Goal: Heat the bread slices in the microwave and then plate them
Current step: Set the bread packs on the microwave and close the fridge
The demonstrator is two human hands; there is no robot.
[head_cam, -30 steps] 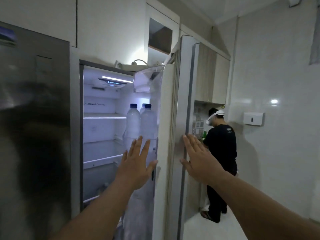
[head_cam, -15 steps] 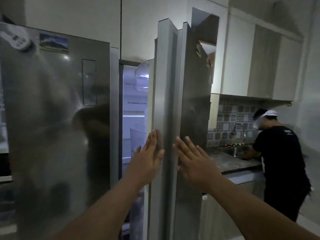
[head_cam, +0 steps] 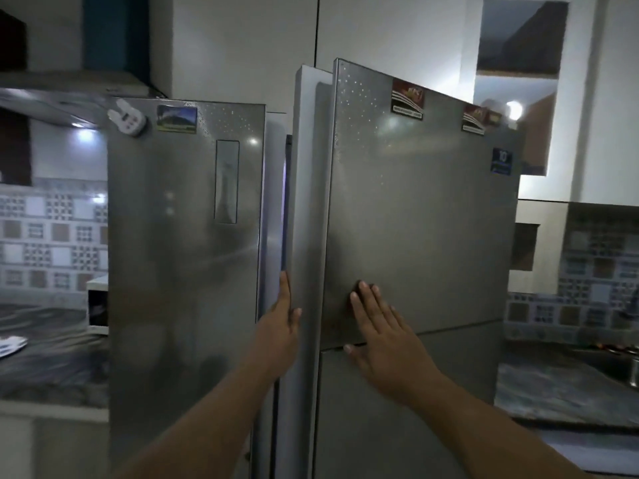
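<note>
Left hand (head_cam: 280,326) flat, fingers straight and together, pressed edge-on against the inner side edge of the right fridge door (head_cam: 415,219). Right hand (head_cam: 380,326) flat, fingers a little spread, palm on the steel front of that door, thumb at the seam between its upper and lower panels. Neither hand holds anything.

Right fridge door is ajar, its free edge standing out from the left fridge door (head_cam: 183,236), which is closed; a thin strip of bluish light shows in the gap between them. Both doors are brushed steel with a speckled dot pattern near the top.

Bread slices are not in view. The microwave (head_cam: 97,305) is a white box just left of the fridge, at the back of the dark counter (head_cam: 52,368), mostly hidden by the left door.

Labels: two dark red stickers (head_cam: 408,100) along the top edge of the right door, text too blurred to read; a blue sticker (head_cam: 502,161) near its upper right corner reads "10". On the left door's top edge, a white rabbit-shaped magnet (head_cam: 126,118) and a landscape picture magnet (head_cam: 176,119). A recessed panel (head_cam: 227,181) sits below.

Patterned tile backsplash (head_cam: 52,236) left and right, white cabinets (head_cam: 242,43) above.
</note>
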